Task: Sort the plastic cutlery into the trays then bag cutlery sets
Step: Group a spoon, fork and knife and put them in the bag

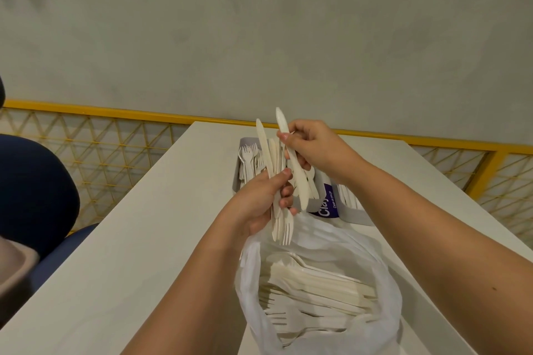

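Purple label on the tray reads "Clean as you go".

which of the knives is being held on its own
The knife pinched in the right hand; the other knives sit bundled with forks in the left hand.

Cream cutlery, white bag, grey tray, yellow rail.

"Clean as you go", purple label
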